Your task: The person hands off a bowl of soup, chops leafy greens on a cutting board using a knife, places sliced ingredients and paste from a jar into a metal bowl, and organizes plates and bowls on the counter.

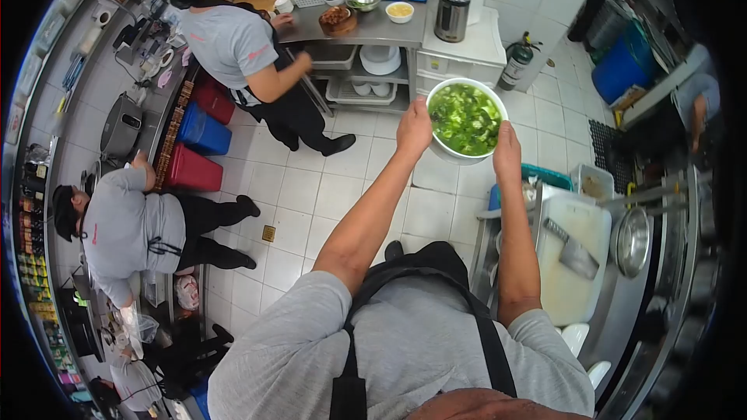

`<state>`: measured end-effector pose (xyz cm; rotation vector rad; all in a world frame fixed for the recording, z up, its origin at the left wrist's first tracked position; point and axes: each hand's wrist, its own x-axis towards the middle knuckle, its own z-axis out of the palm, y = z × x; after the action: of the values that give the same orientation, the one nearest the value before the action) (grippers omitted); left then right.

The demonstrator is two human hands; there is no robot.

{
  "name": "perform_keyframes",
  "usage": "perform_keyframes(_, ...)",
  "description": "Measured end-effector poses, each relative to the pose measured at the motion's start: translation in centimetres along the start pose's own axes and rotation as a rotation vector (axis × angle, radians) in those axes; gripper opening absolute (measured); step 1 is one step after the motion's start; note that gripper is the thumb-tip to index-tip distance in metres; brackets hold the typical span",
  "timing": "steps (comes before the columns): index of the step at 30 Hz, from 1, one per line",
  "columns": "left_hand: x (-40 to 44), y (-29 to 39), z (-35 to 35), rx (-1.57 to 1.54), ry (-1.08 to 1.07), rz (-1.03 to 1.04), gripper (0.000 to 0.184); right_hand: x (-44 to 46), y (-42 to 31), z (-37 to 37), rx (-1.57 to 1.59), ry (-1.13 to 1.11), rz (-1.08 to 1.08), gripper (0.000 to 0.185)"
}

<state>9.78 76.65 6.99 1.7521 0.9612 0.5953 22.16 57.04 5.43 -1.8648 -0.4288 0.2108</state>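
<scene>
While the left hand (415,131) and right hand (508,154) hold it, a white bowl (461,159) contains green soup (465,118).
Fingers (421,106) clasp opposite sides; a cleaver (579,257) lies on a board (564,295) at the worktop's (615,303) left edge.

wht bowl (459,159), brt grn veg (465,118), gry shirt (420,334), blk apron (424,268), blu drum (626,71)

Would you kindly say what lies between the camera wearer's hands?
The head view shows a white bowl of greens between the left hand and right hand.

From head height, forward and steeply down, the chest (424,334) is viewed close, left hand (415,129) and right hand (507,153) farther.
</scene>
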Motion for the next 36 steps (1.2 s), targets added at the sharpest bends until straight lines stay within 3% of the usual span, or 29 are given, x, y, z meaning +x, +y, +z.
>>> perform_keyframes(7,12.0,-3.1,-1.3,-0.055,0.139,-0.112,0.072,12.5,-0.5,9.6,-0.077,-0.121,-0.091,0.067)
perform_keyframes(14,20.7,-5.8,0.8,-0.334,0.212,-0.208,0.074,21.7,-4.1,13.1,-0.099,-0.283,-0.099,0.063)
perform_keyframes(18,24.2,-5.0,1.5,-0.286,0.271,-0.216,0.074,26.3,-2.9,15.8,-0.131,-0.303,-0.088,0.066)
perform_keyframes(21,26.8,-5.2,1.6,-0.266,0.255,-0.198,0.068,28.6,-2.2,17.3,-0.139,-0.308,-0.093,0.067)
perform_keyframes(36,35.1,-8.5,0.0,-0.261,0.229,-0.269,0.074,32.7,-0.4,25.4,-0.097,-0.267,-0.051,0.064)
